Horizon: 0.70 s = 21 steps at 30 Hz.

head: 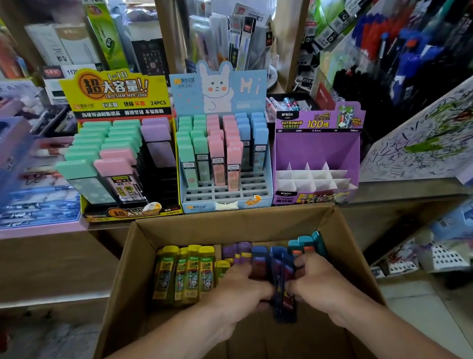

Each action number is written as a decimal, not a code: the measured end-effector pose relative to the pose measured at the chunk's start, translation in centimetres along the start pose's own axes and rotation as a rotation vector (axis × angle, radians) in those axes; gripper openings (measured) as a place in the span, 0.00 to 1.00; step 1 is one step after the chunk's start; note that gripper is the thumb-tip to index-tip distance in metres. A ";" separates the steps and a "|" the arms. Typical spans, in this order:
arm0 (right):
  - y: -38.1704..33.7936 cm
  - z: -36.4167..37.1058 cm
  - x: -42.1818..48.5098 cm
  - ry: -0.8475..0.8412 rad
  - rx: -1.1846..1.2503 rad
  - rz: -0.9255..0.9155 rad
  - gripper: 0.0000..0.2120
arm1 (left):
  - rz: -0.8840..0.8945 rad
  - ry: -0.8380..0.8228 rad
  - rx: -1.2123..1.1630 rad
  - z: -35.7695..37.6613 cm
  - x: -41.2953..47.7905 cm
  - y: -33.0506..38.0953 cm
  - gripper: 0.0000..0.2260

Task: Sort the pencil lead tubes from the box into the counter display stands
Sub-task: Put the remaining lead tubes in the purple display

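Blue tubes (278,261) mid-box (177,230); my left hand (239,290) and right hand (318,283) fingers curl round them. Squeeze evenly, lift level.

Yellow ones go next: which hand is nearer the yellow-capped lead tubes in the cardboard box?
Left. The left hand lies just right of the yellow-capped lead tubes; the right hand is farther right, beyond the dark blue tubes both grip.

Bright even light, soft shadows, wide-angle warp at edges, blurred upper shelves
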State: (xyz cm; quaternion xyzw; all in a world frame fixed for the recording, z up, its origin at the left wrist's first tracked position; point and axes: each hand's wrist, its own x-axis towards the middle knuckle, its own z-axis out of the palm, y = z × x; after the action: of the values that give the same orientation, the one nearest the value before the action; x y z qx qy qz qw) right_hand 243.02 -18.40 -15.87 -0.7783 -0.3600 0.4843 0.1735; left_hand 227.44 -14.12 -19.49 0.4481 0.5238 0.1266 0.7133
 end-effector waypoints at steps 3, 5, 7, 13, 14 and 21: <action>0.0 0.1 0.0 0.001 -0.015 0.019 0.14 | -0.018 -0.011 0.032 0.0 -0.3 -0.1 0.14; 0.2 0.1 -0.1 -0.002 -0.008 0.022 0.15 | -0.030 -0.020 0.043 0.2 -0.5 -0.1 0.14; 0.2 0.1 -0.1 -0.013 -0.002 0.019 0.15 | -0.045 -0.028 0.040 0.3 -0.7 -0.1 0.15; 0.1 0.2 -0.3 -0.052 0.003 0.053 0.17 | -0.067 -0.047 0.002 0.7 -1.4 -0.1 0.20; 0.1 0.2 -0.3 -0.064 0.020 0.056 0.17 | -0.071 -0.050 -0.008 0.7 -1.5 -0.1 0.20; 0.1 0.4 0.2 -0.175 0.152 0.098 0.17 | -0.082 -0.035 0.014 1.0 -2.3 -0.1 0.16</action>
State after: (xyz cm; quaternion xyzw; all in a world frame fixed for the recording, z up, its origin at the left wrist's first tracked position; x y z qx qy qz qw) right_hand 242.75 -18.38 -16.24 -0.7342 -0.2976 0.5843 0.1761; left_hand 227.26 -16.18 -18.03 0.4332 0.5303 0.0857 0.7238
